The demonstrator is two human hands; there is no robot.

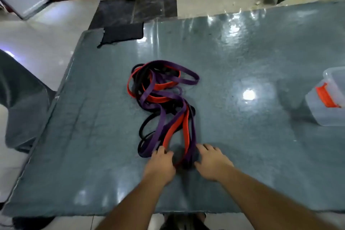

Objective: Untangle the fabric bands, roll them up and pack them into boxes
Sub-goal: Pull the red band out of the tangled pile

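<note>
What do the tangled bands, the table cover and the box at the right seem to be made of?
Bands: matte woven fabric, probably; they lie limp and flat.
Table cover: glossy clear plastic film over grey, judging by wrinkled glare.
Box: translucent plastic with an orange clip.

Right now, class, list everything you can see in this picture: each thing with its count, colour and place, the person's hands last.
Tangled fabric bands: one heap, purple, red and black, table centre.
Clear plastic box with red latch: one, right table edge.
Black cloth pouch: one, far left corner of the table.
Grey glossy table: one, fills the view.
Pale tiled floor: beyond and left of the table.
Left hand: one, at the heap's near end, fingers on the bands.
Right hand: one, beside it, touching the bands.
</note>
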